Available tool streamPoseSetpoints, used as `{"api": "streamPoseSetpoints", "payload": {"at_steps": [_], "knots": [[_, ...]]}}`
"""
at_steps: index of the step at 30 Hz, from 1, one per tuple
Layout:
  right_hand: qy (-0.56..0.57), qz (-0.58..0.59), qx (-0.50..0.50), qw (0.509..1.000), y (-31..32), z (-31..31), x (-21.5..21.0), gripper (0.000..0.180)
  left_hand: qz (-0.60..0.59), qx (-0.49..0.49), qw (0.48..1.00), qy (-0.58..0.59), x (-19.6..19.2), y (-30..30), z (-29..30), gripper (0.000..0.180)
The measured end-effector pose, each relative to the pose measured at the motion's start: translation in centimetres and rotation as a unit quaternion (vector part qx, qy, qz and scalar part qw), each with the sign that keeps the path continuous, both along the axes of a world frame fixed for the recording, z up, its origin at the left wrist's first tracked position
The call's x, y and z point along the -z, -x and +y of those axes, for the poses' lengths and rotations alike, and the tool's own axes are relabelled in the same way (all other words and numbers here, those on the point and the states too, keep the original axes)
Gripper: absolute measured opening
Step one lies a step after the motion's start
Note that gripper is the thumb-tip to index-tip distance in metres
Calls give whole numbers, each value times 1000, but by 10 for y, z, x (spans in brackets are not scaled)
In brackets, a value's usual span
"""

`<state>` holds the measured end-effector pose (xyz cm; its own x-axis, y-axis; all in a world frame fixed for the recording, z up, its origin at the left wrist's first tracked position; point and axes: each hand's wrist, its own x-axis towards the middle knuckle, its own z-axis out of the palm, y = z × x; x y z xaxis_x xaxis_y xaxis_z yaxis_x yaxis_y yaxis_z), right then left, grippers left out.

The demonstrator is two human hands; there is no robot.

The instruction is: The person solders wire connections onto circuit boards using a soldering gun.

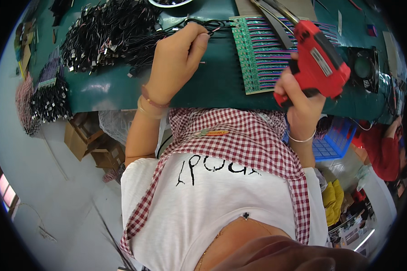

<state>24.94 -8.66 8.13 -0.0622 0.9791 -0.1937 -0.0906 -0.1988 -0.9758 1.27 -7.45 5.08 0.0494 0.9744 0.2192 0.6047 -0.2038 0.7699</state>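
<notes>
My left hand (181,56) is closed, thumb and fingers pinching black cables (215,26) beside the left edge of a green circuit board panel (246,58). Rows of small boards make up this panel, with pink, purple and dark wires (271,56) running off to the right. Wrapped around its grip, my right hand (298,95) holds a red and black pistol-shaped power tool (321,61) over the panel's right part. Its metal barrel (282,11) points to the far left, and a flat dark strip (276,25) lies along the barrel. The tip is out of view.
A big heap of black cables with white connectors (108,36) covers the table's (104,92) left part. Bundled wires (49,95) hang over its left edge. A white bowl (172,2) stands at the back, a black fan-like device (365,67) at right. Another person's red sleeve (382,149) shows at far right.
</notes>
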Motion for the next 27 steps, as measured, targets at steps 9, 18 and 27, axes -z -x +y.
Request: {"api": "streamPoseSetpoints", "payload": {"at_steps": [9, 18, 27], "knots": [[-80, -23, -41, 996, 31, 15, 4, 17, -41, 34, 999, -3, -13, -46, -11, 4], [-103, -58, 7, 993, 32, 19, 17, 12, 132, 29, 991, -14, -9, -34, -13, 18], [-73, -87, -39, 993, 26, 19, 15, 40, 305, -40, 951, 24, 17, 6, -20, 19]]}}
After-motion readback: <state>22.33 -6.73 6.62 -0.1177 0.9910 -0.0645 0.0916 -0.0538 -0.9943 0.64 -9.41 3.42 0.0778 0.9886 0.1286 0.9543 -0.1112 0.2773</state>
